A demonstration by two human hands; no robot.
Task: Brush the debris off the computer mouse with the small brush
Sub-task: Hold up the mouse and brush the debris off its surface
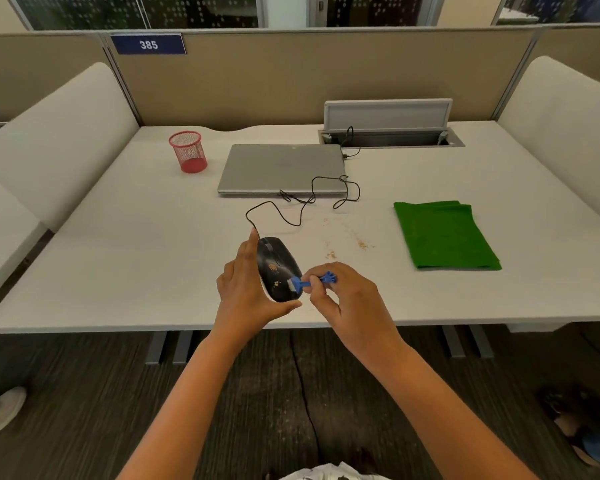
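Mouse held near the desk's front edge, brush on its shell.

My left hand (246, 292) cups the black computer mouse (278, 268) from its left side, fingers straight along the flank and thumb under its near end. My right hand (340, 292) pinches the small blue brush (309, 281) between curled fingers and thumb, its pale bristles touching the mouse's right rear, where tan specks of debris (273, 268) show. The mouse sits close to the front edge of the white desk (136, 271), with bare surface to its left. To its right lie scattered crumbs (347, 242), and beyond them a folded green cloth (444, 235). Behind the mouse, its cable (302, 206) loops to a closed laptop (283, 168); a red mesh cup (188, 151) stands behind and left. Beige partitions (291, 74) close the desk's far side.
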